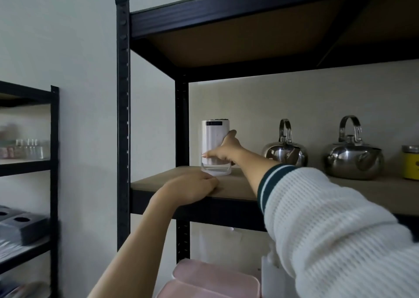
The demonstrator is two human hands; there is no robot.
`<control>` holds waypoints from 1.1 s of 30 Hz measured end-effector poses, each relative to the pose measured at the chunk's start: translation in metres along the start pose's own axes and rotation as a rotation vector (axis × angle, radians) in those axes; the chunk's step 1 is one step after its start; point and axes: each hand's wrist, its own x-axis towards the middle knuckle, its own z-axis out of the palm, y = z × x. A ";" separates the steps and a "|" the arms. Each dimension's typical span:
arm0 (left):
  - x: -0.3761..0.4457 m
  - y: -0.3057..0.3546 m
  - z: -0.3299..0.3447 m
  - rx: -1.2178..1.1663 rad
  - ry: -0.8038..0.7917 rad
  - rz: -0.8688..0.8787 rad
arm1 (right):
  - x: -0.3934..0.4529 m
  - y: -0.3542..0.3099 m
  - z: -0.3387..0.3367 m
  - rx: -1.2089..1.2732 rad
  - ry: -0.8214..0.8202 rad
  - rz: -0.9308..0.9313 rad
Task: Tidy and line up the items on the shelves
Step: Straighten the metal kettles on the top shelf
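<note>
The right hand [223, 149] grips the white cylindrical plastic device [215, 142] (upright); below it, the left hand [192, 188] rests flat on the wooden shelf board [235, 184].

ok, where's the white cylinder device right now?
Head view: white cylinder device stands at the shelf board's left end, gripped by the right hand, left of the two kettles.

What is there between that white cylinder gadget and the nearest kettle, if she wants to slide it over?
Nothing visible on the shelf board itself: the gap between the white cylinder and the nearer kettle holds only her right hand, which grips the cylinder, and its forearm.
</note>
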 end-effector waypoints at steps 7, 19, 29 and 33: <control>-0.002 0.001 -0.001 0.002 -0.002 0.001 | 0.014 0.012 0.005 -0.094 0.102 0.009; 0.000 0.000 0.000 0.001 -0.006 -0.020 | 0.019 0.017 0.012 -0.132 0.160 0.001; 0.000 -0.002 0.000 0.012 0.004 -0.015 | 0.022 0.025 0.013 -0.037 0.155 -0.025; 0.000 -0.002 -0.001 0.006 0.001 -0.007 | 0.020 0.028 0.010 0.017 0.114 -0.049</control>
